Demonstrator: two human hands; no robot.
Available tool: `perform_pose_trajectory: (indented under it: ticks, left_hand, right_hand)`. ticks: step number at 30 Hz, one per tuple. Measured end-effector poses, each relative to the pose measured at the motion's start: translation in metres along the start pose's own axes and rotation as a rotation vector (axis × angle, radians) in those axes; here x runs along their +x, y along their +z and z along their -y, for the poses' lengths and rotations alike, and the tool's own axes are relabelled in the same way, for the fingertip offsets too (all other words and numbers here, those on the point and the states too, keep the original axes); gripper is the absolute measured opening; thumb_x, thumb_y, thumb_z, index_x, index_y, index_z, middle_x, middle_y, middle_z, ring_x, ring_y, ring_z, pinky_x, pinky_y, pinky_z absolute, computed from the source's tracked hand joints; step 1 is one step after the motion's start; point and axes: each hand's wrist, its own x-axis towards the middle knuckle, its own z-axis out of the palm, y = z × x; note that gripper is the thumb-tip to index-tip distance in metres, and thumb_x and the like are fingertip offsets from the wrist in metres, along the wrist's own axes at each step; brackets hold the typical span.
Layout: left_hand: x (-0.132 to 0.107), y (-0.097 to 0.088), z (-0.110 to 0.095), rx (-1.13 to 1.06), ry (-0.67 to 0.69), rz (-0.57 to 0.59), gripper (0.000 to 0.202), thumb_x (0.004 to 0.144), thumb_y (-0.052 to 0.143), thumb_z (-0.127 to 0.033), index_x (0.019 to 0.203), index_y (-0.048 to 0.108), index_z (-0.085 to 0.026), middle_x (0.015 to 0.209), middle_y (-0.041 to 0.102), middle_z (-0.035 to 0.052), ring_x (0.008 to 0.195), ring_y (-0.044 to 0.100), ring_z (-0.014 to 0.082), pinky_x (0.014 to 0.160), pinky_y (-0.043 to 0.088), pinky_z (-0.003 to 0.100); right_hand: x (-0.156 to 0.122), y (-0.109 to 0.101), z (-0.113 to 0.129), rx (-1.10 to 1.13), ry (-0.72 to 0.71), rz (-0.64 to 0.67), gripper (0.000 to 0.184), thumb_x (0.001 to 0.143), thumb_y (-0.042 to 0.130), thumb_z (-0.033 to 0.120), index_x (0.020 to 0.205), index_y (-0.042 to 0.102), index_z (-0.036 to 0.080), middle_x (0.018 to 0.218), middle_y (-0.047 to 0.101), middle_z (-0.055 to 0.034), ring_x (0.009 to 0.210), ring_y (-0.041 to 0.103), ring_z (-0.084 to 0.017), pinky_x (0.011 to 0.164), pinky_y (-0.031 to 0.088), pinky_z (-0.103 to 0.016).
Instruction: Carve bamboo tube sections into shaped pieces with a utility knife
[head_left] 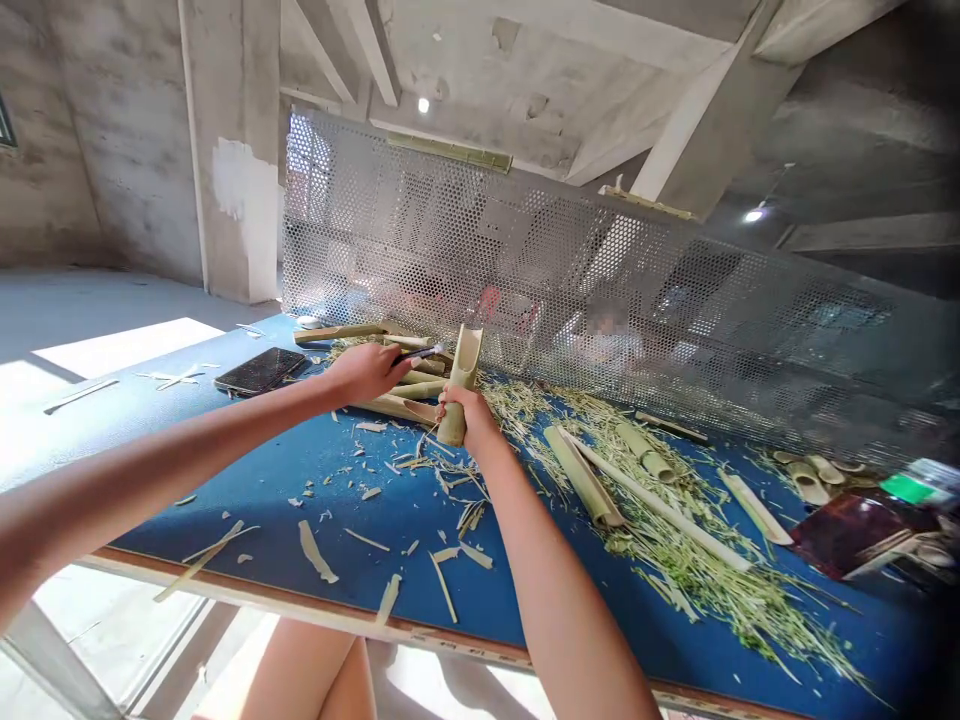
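The right hand (pixel 469 412) is wrapped around a pale green bamboo tube with its upper part cut into an open trough (pixel 463 372), gripping it near the lower end; the fingers and palm cover much of that stretch. The tube stands tilted slightly, and whether its base touches the blue-topped table (pixel 262 500) cannot be told. Taking the tube as the centre of a clock face, the left hand (pixel 365 376) lies at nine o'clock, closed on a slim dark tool with a lighter tip (pixel 414 355). Its rear part is hidden in the fist, and the tip ends near the tube (contact is too small to judge).

Farther out at nine is a flat black phone-like slab (pixel 259 372), its near edge close to the left forearm. At ten, a long split bamboo piece (pixel 337 333) is partly covered by the left hand. A greenish half-round bamboo length (pixel 583 478) lies at four, beside a heap of fine yellow-green shavings (pixel 697 560). Beyond, between three and four, a glossy dark red object (pixel 832 535) blurs into shadow. Across twelve to three runs a grey perforated metal screen (pixel 450 230); the shapes behind it are indistinct.
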Motion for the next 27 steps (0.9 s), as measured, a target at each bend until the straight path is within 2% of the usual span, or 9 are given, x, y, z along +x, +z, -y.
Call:
perform_pose_trajectory:
  ticks: [4,10,14,17,20,22,24,27]
  left_hand:
    - [-0.016,0.01,-0.013,-0.028,0.095,0.052,0.052,0.092,0.022,-0.048,0.091,0.059,-0.012,0.068,0.061,0.0089,0.058,0.057,0.0188,0.05,0.032,0.027]
    - [-0.02,0.012,-0.007,0.023,0.13,0.031,0.051,0.092,0.022,-0.048,0.091,0.059,-0.013,0.066,0.061,0.0092,0.055,0.055,0.0177,0.05,0.033,0.027]
    - [-0.02,0.019,-0.002,0.05,0.14,0.017,0.053,0.091,0.022,-0.049,0.094,0.06,-0.012,0.067,0.061,0.0112,0.058,0.057,0.0207,0.051,0.035,0.029]
    - [-0.013,0.019,0.01,0.056,0.015,-0.001,0.054,0.09,0.024,-0.051,0.099,0.061,-0.012,0.072,0.062,0.0128,0.066,0.06,0.0234,0.057,0.038,0.03]
    - [-0.006,0.01,0.039,0.096,-0.26,-0.028,0.056,0.092,0.023,-0.048,0.097,0.062,-0.008,0.077,0.062,0.0163,0.074,0.06,0.0246,0.062,0.039,0.031]
    - [-0.006,0.0,0.059,0.117,-0.363,-0.04,0.059,0.093,0.02,-0.046,0.092,0.062,-0.004,0.076,0.061,0.0181,0.073,0.059,0.023,0.063,0.038,0.03]
    - [-0.009,-0.009,0.069,0.132,-0.399,-0.083,0.061,0.094,0.017,-0.047,0.095,0.06,-0.004,0.077,0.062,0.017,0.071,0.058,0.0206,0.063,0.037,0.029]
    - [-0.016,-0.016,0.056,0.116,-0.317,-0.1,0.059,0.093,0.018,-0.05,0.098,0.059,-0.009,0.076,0.062,0.0137,0.068,0.058,0.0209,0.06,0.037,0.029]
  right_hand:
    - [-0.004,0.004,0.002,0.005,0.03,0.04,0.009,0.052,0.053,0.025,0.056,0.048,0.02,0.042,0.045,0.0049,0.038,0.043,-0.01,0.041,0.039,-0.025]
    - [-0.01,0.011,0.005,-0.074,0.01,0.011,0.006,0.051,0.053,0.022,0.052,0.048,0.02,0.039,0.047,0.0045,0.034,0.043,-0.01,0.037,0.037,-0.024]
    - [-0.014,0.017,0.007,-0.171,-0.033,0.008,0.007,0.051,0.054,0.017,0.053,0.048,0.02,0.038,0.045,0.0063,0.032,0.042,-0.01,0.035,0.035,-0.024]
    - [-0.018,0.021,0.006,-0.23,-0.027,0.055,0.007,0.053,0.053,0.016,0.052,0.048,0.02,0.039,0.046,0.0052,0.032,0.042,-0.01,0.034,0.034,-0.024]
    - [-0.022,0.026,0.005,-0.263,0.022,0.124,0.008,0.053,0.053,0.015,0.05,0.048,0.02,0.04,0.048,0.0036,0.032,0.042,-0.01,0.033,0.033,-0.024]
    - [-0.024,0.028,0.005,-0.215,0.05,0.165,0.008,0.053,0.055,0.018,0.049,0.048,0.02,0.041,0.048,0.0032,0.033,0.042,-0.009,0.034,0.034,-0.023]
    - [-0.023,0.027,0.006,-0.141,0.068,0.186,0.012,0.055,0.058,0.024,0.049,0.048,0.019,0.041,0.049,0.0027,0.034,0.043,-0.009,0.036,0.036,-0.023]
    - [-0.019,0.022,0.004,-0.071,0.077,0.172,0.019,0.058,0.062,0.034,0.055,0.051,0.019,0.045,0.05,0.0029,0.039,0.046,-0.009,0.041,0.04,-0.023]
